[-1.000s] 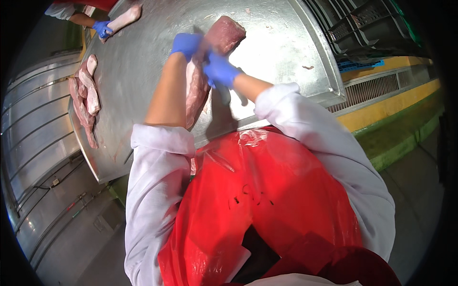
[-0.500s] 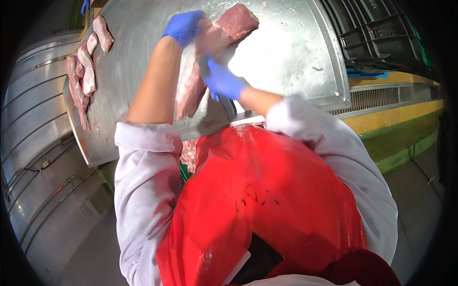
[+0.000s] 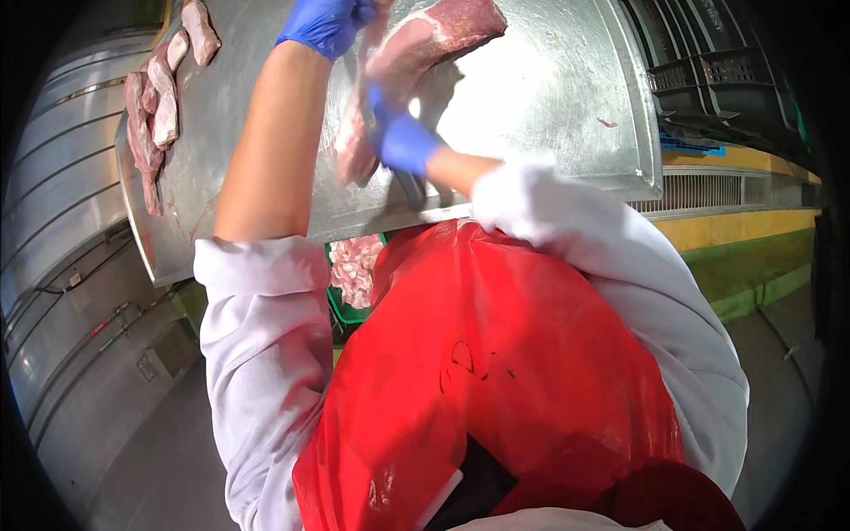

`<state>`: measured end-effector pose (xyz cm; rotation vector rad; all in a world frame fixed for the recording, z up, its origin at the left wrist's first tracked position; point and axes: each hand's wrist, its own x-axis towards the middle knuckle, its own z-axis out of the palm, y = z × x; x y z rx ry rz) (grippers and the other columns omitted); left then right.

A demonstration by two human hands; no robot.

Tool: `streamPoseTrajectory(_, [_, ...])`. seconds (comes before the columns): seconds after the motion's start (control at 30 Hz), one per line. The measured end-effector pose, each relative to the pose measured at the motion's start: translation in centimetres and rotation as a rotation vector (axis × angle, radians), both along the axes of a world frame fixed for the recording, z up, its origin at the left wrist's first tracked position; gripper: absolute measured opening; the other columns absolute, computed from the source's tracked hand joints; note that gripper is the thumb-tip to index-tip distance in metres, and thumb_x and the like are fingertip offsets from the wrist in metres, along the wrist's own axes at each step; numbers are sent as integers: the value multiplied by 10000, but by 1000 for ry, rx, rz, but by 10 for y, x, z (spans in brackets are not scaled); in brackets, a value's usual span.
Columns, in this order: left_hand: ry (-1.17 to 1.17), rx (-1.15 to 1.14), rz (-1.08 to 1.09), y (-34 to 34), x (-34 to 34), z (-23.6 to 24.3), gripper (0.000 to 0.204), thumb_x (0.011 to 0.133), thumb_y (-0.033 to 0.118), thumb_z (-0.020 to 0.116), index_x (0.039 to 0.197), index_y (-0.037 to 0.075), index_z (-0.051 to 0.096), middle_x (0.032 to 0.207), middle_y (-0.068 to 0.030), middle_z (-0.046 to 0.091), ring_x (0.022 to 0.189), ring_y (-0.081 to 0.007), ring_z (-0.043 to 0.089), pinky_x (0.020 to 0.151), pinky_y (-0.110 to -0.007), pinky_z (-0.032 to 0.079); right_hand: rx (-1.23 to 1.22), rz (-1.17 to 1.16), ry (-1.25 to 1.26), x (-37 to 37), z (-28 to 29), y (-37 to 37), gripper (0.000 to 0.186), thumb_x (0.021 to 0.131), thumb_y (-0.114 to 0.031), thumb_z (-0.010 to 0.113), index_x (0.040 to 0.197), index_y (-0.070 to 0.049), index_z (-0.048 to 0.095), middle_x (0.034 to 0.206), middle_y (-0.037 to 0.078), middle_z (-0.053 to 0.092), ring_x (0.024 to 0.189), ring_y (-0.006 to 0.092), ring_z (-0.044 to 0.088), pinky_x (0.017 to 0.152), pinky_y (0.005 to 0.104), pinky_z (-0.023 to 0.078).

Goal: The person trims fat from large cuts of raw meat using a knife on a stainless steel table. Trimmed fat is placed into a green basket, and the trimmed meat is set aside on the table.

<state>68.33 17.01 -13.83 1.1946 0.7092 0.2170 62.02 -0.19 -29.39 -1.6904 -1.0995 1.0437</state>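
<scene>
At the top of the head view, my left hand [image 3: 323, 26], in a blue glove, is closed on a thin, pale strip of meat [image 3: 376, 18] at the left side of a long pink piece of meat [image 3: 429, 40]. That long piece lies diagonally on the steel table [image 3: 584, 80]. My right hand [image 3: 403, 137], also gloved and blurred by movement, is curled beside the piece's lower part; what it holds is too smeared to make out, with a dark shape just below it.
Several meat pieces [image 3: 164, 106] lie along the table's left side. Below the near edge sits a green crate [image 3: 341, 305] of pale trimmings [image 3: 354, 270]. Black plastic crates [image 3: 717, 75] stand at the upper right, above a blue crate [image 3: 695, 146].
My left hand has moved up and away with the strip, while my right hand remains low on the piece. The view has shifted, revealing more of the green crate; the co-worker has left view.
</scene>
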Motion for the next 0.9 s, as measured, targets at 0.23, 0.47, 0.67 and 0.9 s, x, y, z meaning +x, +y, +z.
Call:
streamPoseTrajectory(0.23, [-179, -126, -72, -43, -25, 56, 163, 998, 115, 479, 905, 43, 592, 755, -35, 612, 607, -89, 565, 485, -182, 413, -118, -43, 362, -7, 20, 38, 815, 908, -157, 543, 1571, 38, 111, 1016, 324, 686, 759, 412, 720, 692, 458, 579])
streamPoseTrajectory(0.47, [-325, -68, -20, -71, -70, 110, 109, 967, 83, 532, 886, 39, 591, 750, -46, 616, 593, -86, 548, 500, -177, 409, 54, -123, -103, -85, -17, 3, 771, 895, -167, 584, 1530, 39, 198, 955, 332, 685, 892, 446, 702, 780, 469, 562])
streamPoseTrajectory(0.67, [-508, 11, -69, -82, -143, 156, 169, 966, 102, 541, 877, 1, 643, 771, -96, 684, 607, -96, 604, 530, -192, 484, -97, -49, 34, -139, -10, -4, 773, 910, -174, 544, 1556, 15, 165, 1009, 331, 674, 869, 406, 707, 774, 433, 576])
streamPoseTrajectory(0.9, [-707, 259, 136, -57, -348, 251, 166, 935, 133, 587, 975, -8, 666, 850, -104, 655, 723, -186, 621, 701, -302, 543, -110, 31, 512, -194, 36, 18, 680, 984, -75, 504, 1584, -222, 221, 734, 57, 524, 496, 164, 513, 425, 326, 468])
